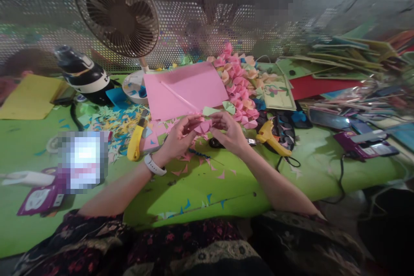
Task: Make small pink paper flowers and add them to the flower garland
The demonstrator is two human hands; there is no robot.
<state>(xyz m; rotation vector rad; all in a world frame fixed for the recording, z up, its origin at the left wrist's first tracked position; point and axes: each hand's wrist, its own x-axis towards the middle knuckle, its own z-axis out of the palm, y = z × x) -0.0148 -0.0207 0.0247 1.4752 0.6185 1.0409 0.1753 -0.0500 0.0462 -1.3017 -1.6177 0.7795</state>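
Note:
Close together at the middle of the table, my left hand (177, 138) and my right hand (228, 130) both have their fingers closed on a pink paper flower (203, 127). Fingertips hide part of its petals. A thin pink stick (178, 95) runs from the fingers up across a pink paper sheet (194, 82); whether it joins the flower I cannot tell. Green paper leaf pieces (229, 107) show just beyond my right fingers. Right of my right hand lies a yellow hot glue gun (271, 138). A yellow utility knife (136, 137) lies left of my left hand.
Behind my right hand is a pile of pink and peach paper flowers (241, 90). Colored paper scraps (110, 125) cover the left side. A fan (123, 17), a black bottle (86, 73) and stacked paper sheets (349, 58) stand or lie farther back.

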